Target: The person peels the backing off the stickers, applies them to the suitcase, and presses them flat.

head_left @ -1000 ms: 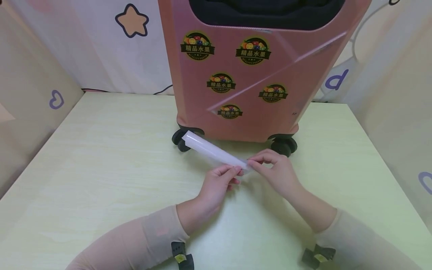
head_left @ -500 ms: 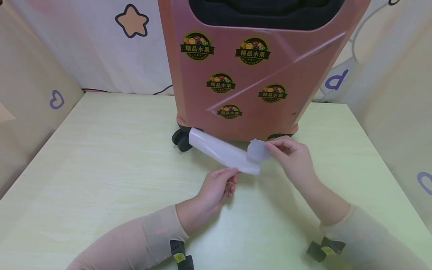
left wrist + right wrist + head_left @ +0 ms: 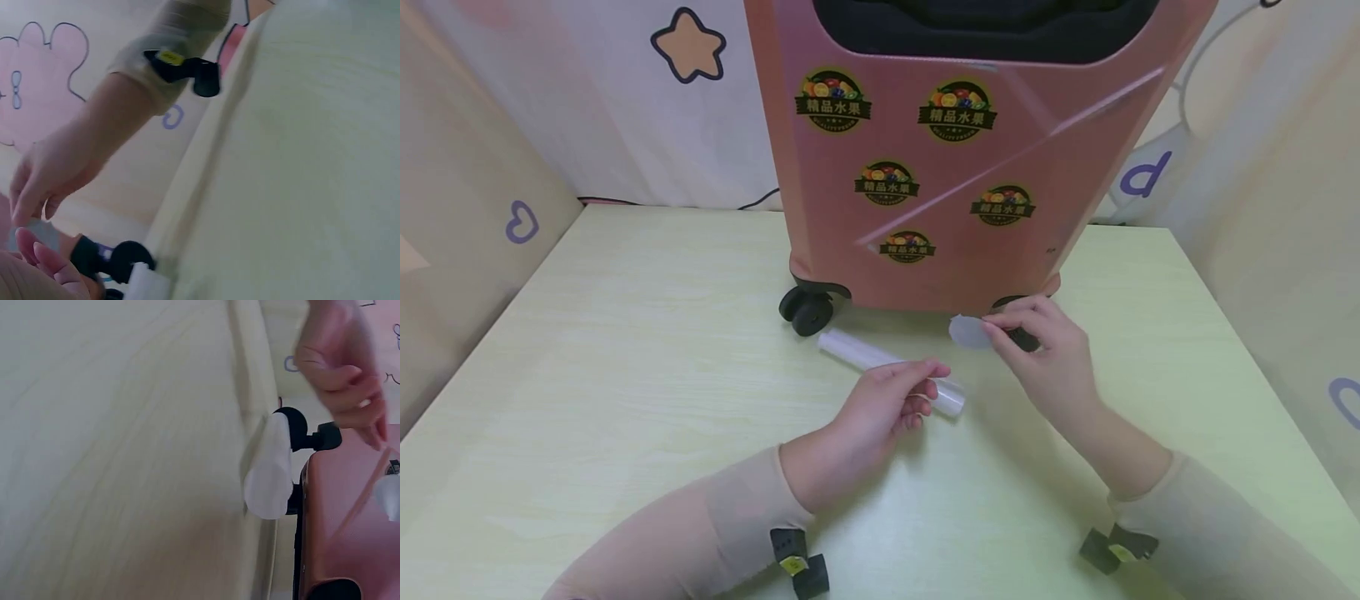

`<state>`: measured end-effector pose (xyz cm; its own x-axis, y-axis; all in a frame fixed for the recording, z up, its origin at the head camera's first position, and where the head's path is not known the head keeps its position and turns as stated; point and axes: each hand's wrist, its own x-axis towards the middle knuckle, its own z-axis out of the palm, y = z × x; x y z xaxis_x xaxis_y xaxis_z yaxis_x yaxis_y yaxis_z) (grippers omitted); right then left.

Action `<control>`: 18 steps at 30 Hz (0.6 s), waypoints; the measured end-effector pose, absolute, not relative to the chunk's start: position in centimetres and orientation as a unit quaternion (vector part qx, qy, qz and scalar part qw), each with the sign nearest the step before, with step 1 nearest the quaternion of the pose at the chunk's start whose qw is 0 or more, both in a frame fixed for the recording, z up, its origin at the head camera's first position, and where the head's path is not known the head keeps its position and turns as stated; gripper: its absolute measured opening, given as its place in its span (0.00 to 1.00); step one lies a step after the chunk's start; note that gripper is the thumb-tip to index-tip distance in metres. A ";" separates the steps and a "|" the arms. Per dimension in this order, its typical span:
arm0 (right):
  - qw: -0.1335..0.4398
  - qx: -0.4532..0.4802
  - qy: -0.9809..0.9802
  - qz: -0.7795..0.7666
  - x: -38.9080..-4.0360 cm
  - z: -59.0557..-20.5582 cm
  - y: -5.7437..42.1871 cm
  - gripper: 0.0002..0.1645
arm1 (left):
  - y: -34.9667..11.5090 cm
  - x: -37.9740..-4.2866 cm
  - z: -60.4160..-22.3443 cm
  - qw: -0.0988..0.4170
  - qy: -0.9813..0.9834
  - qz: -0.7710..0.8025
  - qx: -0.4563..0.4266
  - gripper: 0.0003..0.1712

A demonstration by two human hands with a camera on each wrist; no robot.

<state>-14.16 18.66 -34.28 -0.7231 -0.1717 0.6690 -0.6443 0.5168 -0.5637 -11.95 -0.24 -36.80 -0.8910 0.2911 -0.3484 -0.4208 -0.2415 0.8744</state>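
Between the thumb and fingers of my right hand (image 3: 1048,358) is a thin round sticker (image 3: 968,332), its pale side towards the head camera. A rolled white backing sheet (image 3: 951,398) lies on the table, partly covered by my left hand (image 3: 880,408) in the head view. The left hand hovers over the roll with loosely bent fingers and nothing in them; the right wrist view shows the sheet (image 3: 269,472) apart from that hand (image 3: 347,381). Behind both hands stands a pink suitcase (image 3: 820,233) bearing several round fruit stickers (image 3: 907,247).
The suitcase stands on black wheels (image 3: 807,311) at the back of the pale wooden table (image 3: 625,358). Its left wheel is close to the roll's far end. Printed curtains (image 3: 602,100) hang behind and at both sides.
My right hand has drawn the round sticker off the sheet and away to the right. My left hand has let go of the sheet, which has dropped to the table and rolled up.
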 end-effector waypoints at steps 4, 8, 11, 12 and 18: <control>0.394 0.396 -0.769 0.309 -14.2 -34.4 18.1 0.14 | -0.6 -12.7 -35.4 0.202 0.564 0.798 -0.059 0.17; 0.458 0.479 -0.715 0.223 -14.3 -34.5 17.7 0.13 | -0.9 -13.2 -34.8 0.180 0.583 0.791 -0.046 0.09; 0.461 0.494 -0.710 0.196 -14.3 -34.7 17.7 0.13 | -1.2 -13.4 -34.5 0.144 0.622 0.769 -0.011 0.09; 0.456 0.494 -0.714 0.194 -14.3 -34.7 17.8 0.14 | -1.4 -13.4 -34.4 0.126 0.641 0.757 0.005 0.10; 0.356 0.367 -0.800 0.313 -14.0 -34.4 18.5 0.21 | -2.2 -13.9 -34.2 0.031 0.711 0.698 0.080 0.08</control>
<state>-14.05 18.55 -34.43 -0.4763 -0.3648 0.8000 -0.8110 0.5339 -0.2393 -13.87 -2.17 -34.15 -0.9855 0.1558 0.0674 0.0704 0.0135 0.9974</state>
